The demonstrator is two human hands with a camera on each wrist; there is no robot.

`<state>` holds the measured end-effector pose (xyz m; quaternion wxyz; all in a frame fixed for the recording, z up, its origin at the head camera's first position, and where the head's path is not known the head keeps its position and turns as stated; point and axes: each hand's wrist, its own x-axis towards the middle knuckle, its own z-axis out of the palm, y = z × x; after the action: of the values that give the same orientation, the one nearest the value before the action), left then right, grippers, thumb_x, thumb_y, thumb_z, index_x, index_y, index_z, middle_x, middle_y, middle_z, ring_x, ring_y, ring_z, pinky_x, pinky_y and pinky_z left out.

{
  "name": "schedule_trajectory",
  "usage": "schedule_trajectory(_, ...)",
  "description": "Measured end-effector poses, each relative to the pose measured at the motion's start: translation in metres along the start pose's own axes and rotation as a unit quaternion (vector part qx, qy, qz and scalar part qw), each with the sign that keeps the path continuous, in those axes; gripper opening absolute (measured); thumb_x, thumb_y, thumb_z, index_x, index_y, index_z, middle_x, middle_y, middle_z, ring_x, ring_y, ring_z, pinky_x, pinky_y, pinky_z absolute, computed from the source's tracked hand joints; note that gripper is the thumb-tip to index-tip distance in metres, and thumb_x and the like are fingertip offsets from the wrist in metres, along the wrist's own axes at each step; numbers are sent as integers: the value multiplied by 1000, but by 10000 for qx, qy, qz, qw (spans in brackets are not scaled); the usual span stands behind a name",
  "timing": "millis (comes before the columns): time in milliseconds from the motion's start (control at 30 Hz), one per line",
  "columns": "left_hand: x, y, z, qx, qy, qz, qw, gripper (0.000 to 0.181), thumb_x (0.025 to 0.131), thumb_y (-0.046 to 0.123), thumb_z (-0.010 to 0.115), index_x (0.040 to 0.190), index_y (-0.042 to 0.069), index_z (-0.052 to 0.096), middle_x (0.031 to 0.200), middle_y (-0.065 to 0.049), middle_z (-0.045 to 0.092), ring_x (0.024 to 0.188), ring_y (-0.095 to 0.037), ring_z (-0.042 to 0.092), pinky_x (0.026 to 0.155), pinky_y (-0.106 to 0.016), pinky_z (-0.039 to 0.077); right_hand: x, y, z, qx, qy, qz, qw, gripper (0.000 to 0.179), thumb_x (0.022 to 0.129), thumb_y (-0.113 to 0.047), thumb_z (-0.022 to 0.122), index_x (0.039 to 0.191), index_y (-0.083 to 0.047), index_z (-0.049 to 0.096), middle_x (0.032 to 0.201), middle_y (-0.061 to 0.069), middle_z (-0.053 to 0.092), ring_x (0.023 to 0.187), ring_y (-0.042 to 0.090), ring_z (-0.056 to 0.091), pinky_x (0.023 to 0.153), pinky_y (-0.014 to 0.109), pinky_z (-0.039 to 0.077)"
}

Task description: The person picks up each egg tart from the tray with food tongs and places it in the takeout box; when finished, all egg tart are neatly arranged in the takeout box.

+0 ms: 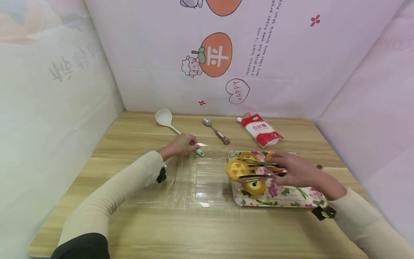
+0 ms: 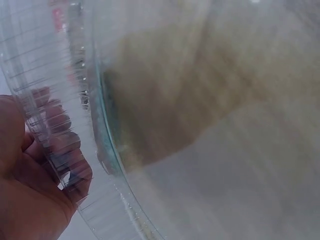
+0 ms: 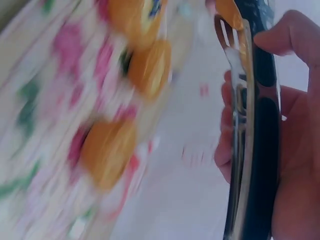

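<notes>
My left hand (image 1: pixel 184 144) grips the upper edge of a hinged clear plastic box (image 1: pixel 211 180) lying unfolded on the table. In the left wrist view its curled fingers (image 2: pixel 65 140) show through the ribbed plastic. My right hand (image 1: pixel 295 171) holds metal tongs (image 3: pixel 265 125) with dark grips. Between the tong tips is a golden egg tart (image 1: pixel 237 169) with a cross-marked top, at the left end of a floral tray (image 1: pixel 291 201). Another tart (image 1: pixel 254 187) with a dark berry sits on the tray below it, and more tarts are partly hidden behind the tongs and hand.
A white ladle (image 1: pixel 164 117) lies at the back left, its teal handle end beside my left hand. Behind the box are a brown-handled fork (image 1: pixel 216 131) and a red-and-white spouted pouch (image 1: pixel 260 130). Printed cloth walls (image 1: pixel 155 79) enclose the wooden table (image 1: pixel 181 230).
</notes>
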<state>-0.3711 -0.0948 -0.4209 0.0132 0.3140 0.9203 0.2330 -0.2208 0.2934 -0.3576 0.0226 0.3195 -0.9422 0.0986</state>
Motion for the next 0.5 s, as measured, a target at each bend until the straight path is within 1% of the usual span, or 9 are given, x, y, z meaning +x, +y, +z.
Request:
schedule_trajectory(33, 0, -1, 0, 7, 4, -2, 10000, 19, 92, 22, 69, 78, 9, 65, 67, 2, 57, 61, -11, 46, 60, -26, 37, 11, -6, 3, -54, 3, -234, 9997, 42, 76, -19, 71, 117, -9, 68, 115, 11, 64, 86, 16, 59, 67, 32, 48)
schedule_trajectory(100, 1, -3, -1, 16, 28, 9, 10000, 20, 92, 23, 70, 77, 10, 65, 66, 3, 56, 61, -11, 46, 59, -26, 36, 33, -18, 8, -105, 10, -671, 9977, 42, 76, -19, 70, 117, -9, 69, 112, 8, 64, 83, 16, 59, 66, 31, 48)
schedule_trajectory(200, 3, -5, -1, -6, 53, 55, 10000, 20, 92, 24, 70, 78, 10, 66, 65, 3, 55, 61, -11, 45, 60, -25, 36, 59, -34, 17, -228, -45, -1236, 9921, 42, 75, -20, 68, 116, -9, 70, 103, 4, 63, 73, 11, 53, 61, 27, 42)
schedule_trajectory(267, 3, -6, 0, -24, 54, 83, 9999, 20, 91, 25, 70, 79, 10, 68, 64, 4, 55, 60, -10, 45, 59, -25, 37, 73, -43, 23, -284, -156, -1453, 9889, 42, 75, -22, 68, 115, -9, 70, 97, 1, 60, 67, 8, 46, 57, 24, 38)
schedule_trajectory(300, 4, -6, 0, -48, 48, 82, 9999, 19, 91, 25, 70, 80, 10, 68, 64, 4, 56, 60, -10, 45, 59, -25, 37, 78, -47, 27, -338, -215, -1540, 9873, 42, 75, -23, 68, 114, -9, 70, 98, 1, 60, 69, 7, 47, 59, 24, 39)
schedule_trajectory(367, 4, -6, 0, -94, 27, 65, 9999, 19, 91, 25, 71, 80, 10, 68, 64, 3, 57, 59, -10, 46, 58, -25, 37, 87, -53, 33, -425, -371, -1696, 9839, 42, 76, -24, 67, 114, -8, 70, 96, 1, 59, 69, 7, 45, 57, 24, 39)
schedule_trajectory(500, 2, -6, 0, -97, -20, -3, 10000, 18, 91, 25, 71, 80, 10, 68, 64, 4, 58, 59, -10, 46, 58, -24, 36, 99, -61, 44, -599, -635, -1897, 9780, 41, 75, -26, 67, 112, -8, 70, 95, 1, 59, 72, 9, 46, 55, 24, 39)
